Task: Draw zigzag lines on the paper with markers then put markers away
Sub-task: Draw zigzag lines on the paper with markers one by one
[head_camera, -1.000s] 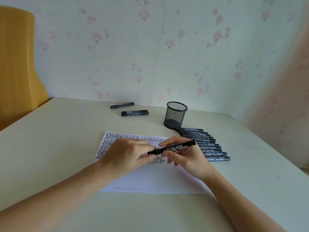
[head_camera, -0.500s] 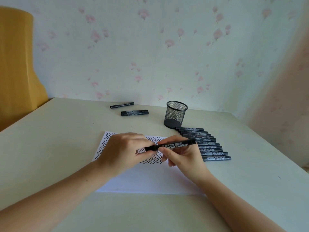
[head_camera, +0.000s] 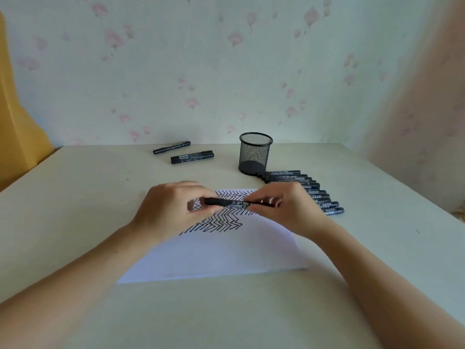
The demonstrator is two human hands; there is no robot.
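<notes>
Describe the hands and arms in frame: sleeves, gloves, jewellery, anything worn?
Both forearms are bare as far as the frame shows, with no sleeves in view. The left hand and right hand wear no gloves. No watch, bracelet or ring is visible on the sides that show. Nails look short and unpainted where they can be seen.

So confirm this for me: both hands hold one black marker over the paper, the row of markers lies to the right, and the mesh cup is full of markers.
Not quite: the head view shows the mesh cup holding no markers. The rest stands: the left hand and right hand hold one black marker over the paper, and the row of markers lies to the right.
</notes>
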